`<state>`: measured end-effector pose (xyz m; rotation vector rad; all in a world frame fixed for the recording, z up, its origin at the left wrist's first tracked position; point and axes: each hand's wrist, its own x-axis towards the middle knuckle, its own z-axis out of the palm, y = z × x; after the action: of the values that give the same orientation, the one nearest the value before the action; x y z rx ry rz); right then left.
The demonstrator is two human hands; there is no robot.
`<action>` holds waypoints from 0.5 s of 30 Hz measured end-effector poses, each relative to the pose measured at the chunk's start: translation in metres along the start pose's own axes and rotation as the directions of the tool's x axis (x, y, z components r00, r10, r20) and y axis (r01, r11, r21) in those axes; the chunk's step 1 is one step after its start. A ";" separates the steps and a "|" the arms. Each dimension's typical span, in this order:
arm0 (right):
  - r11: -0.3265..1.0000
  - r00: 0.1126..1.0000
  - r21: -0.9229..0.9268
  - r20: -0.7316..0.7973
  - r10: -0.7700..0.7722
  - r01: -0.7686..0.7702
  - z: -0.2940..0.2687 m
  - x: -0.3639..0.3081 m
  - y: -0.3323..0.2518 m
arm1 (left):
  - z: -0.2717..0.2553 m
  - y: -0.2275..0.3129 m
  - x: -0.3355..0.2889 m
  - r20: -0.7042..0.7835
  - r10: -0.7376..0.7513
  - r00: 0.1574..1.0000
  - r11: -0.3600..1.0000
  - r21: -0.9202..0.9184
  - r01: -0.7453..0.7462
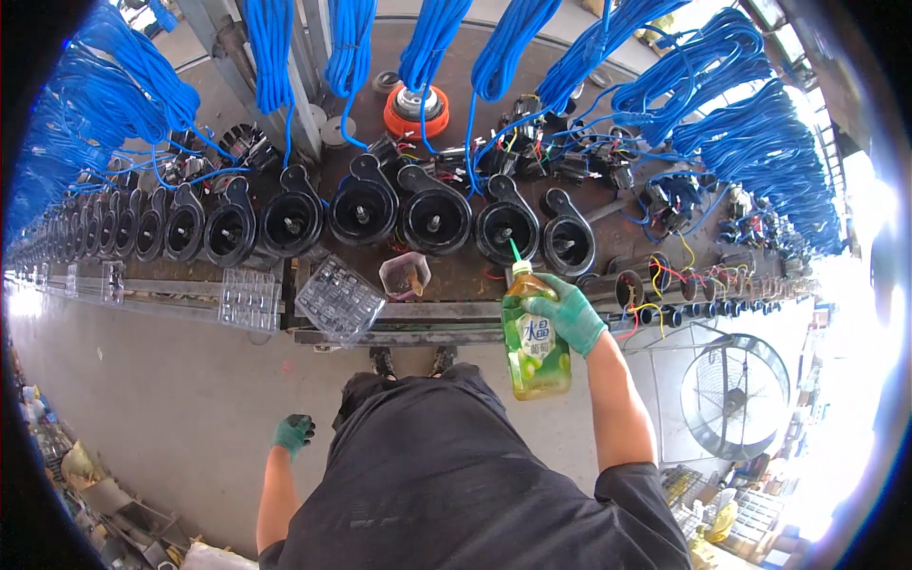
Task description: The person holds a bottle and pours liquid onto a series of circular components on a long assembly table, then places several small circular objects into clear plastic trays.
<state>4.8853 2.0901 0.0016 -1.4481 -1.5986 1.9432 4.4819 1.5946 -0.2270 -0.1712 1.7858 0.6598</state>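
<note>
My right hand (568, 318), in a green glove, is wrapped round the upper part of a clear squeeze bottle (539, 366) with yellow-green liquid in it. The bottle stands upright in the air at the bench's front edge. Its thin green nozzle (515, 250) points up in front of a round black housing (508, 233) with a metal shaft in its middle. Another black housing (570, 244) sits to the right of that one. Low at my left side hangs my left hand (294, 433), gloved in green with dark fingertips. Its fingers are curled in, and I see nothing in them.
Similar black housings line the bench (380, 280) leftward. Bundles of blue cable (427, 47) hang above. A clear plastic tray (340, 299) and a small cup (405, 276) lie at the front edge. An orange-rimmed disc (416, 114) sits behind. A large fan (734, 397) stands right.
</note>
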 end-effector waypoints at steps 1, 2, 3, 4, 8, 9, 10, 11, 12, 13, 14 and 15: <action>1.000 1.000 -0.024 0.003 -0.005 0.005 -0.001 0.000 -0.002 | -0.002 -0.002 0.003 0.016 -0.010 1.000 1.000 -0.027 0.010; 0.999 1.000 -0.048 0.006 -0.010 0.010 -0.001 0.000 -0.004 | -0.003 -0.004 0.005 0.032 -0.019 0.999 0.998 -0.054 0.021; 0.997 1.000 -0.070 0.009 -0.016 0.017 -0.002 0.000 -0.005 | -0.002 -0.006 0.005 0.027 -0.013 1.000 0.999 -0.038 0.014; 0.996 0.999 -0.085 0.019 -0.026 0.027 -0.004 0.000 -0.005 | 0.000 -0.007 0.006 0.022 -0.006 1.000 1.000 -0.022 0.006; 0.993 0.998 -0.110 0.046 -0.044 0.048 -0.008 0.002 -0.003 | 0.007 -0.001 0.001 0.000 0.022 1.000 0.999 0.025 -0.022; 0.993 0.998 -0.107 0.053 -0.045 0.050 -0.009 0.003 -0.003 | 0.008 0.001 0.001 -0.004 0.026 1.000 0.999 0.025 -0.026; 0.994 0.998 -0.105 0.057 -0.038 0.044 -0.009 0.003 -0.003 | 0.009 0.003 0.001 -0.007 0.031 0.999 0.999 0.027 -0.031; 0.994 0.998 -0.102 0.060 -0.031 0.037 -0.010 0.003 -0.003 | 0.010 0.005 0.001 -0.010 0.036 0.999 0.999 0.029 -0.035; 0.995 0.998 -0.098 0.061 -0.024 0.030 -0.011 0.002 -0.002 | 0.011 0.007 0.001 -0.006 0.046 0.999 0.999 0.029 -0.046; 0.995 0.997 -0.081 0.054 -0.046 0.051 -0.011 0.002 0.002 | 0.011 0.009 0.002 -0.002 0.056 0.998 0.998 0.030 -0.056; 0.995 0.997 -0.063 0.046 -0.069 0.071 -0.011 0.001 0.008 | 0.012 0.011 0.003 0.004 0.067 0.998 0.997 0.032 -0.067; 0.995 0.995 -0.047 0.037 -0.091 0.093 -0.012 0.000 0.014 | 0.013 0.012 0.003 -0.001 0.071 0.997 0.997 0.030 -0.071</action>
<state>4.8999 2.0920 -0.0086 -1.3405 -1.7068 1.9008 4.4866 1.6116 -0.2283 -0.0885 1.8098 0.6833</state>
